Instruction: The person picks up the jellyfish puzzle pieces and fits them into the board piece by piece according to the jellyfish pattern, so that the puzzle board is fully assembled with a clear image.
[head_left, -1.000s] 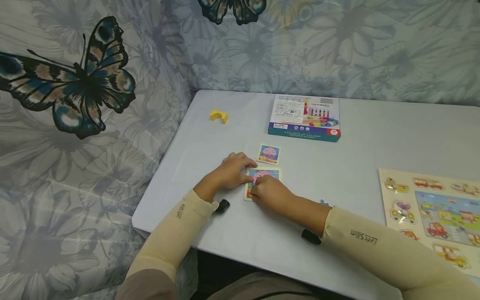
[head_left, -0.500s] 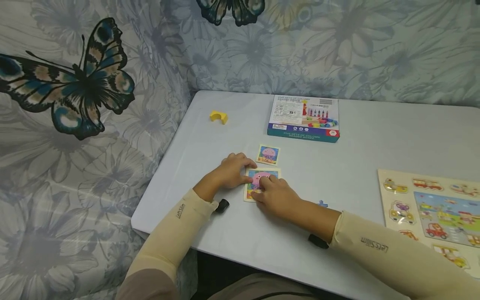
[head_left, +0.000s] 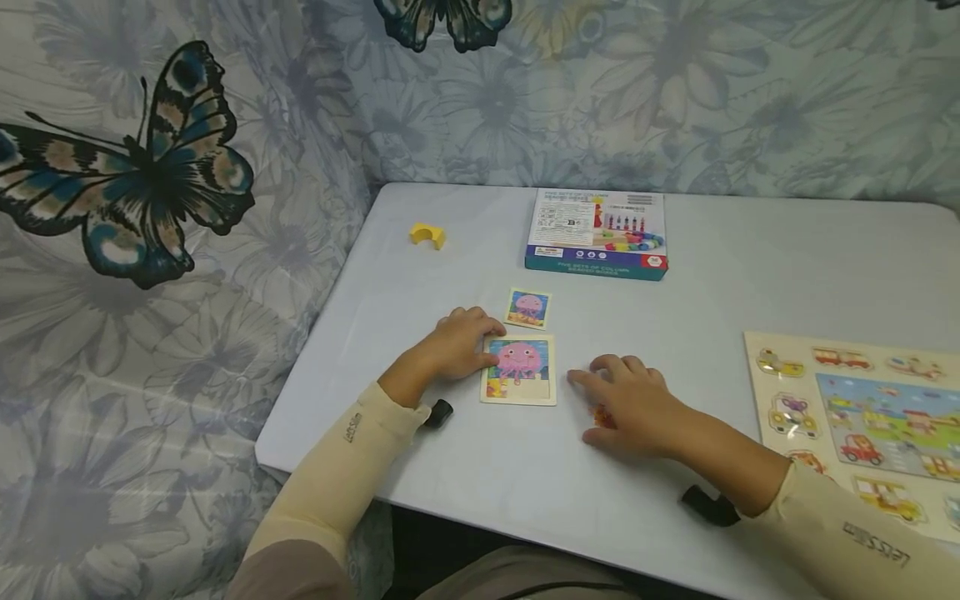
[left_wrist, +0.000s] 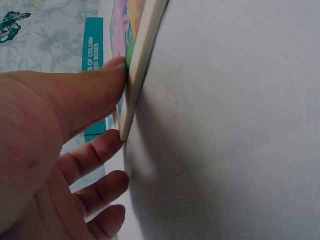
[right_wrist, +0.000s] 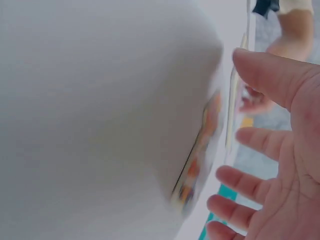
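A small jigsaw board [head_left: 517,367] with a pink jellyfish picture lies flat on the table; pale bare wood shows at its lower right. My left hand [head_left: 456,346] holds it at the upper left corner. In the left wrist view the thumb [left_wrist: 107,80] presses on its edge and the index fingertip touches the corner. My right hand [head_left: 633,408] is over the table right of the board, fingers spread and apart from it. Beneath that hand lies an orange puzzle piece [head_left: 602,417], partly hidden, seen blurred in the right wrist view [right_wrist: 197,155]; the palm is free of it.
A matching jellyfish picture card [head_left: 528,308] lies just behind the board. Farther back are a bead set box [head_left: 596,233] and a yellow arch block [head_left: 427,236]. A wooden vehicle puzzle [head_left: 780,400] lies at the right. Patterned cloth stands behind the table.
My right hand has left the jellyfish board and moved right, over the orange piece, with its fingers spread. The picture on the board is uncovered. My left hand stays at the corner.
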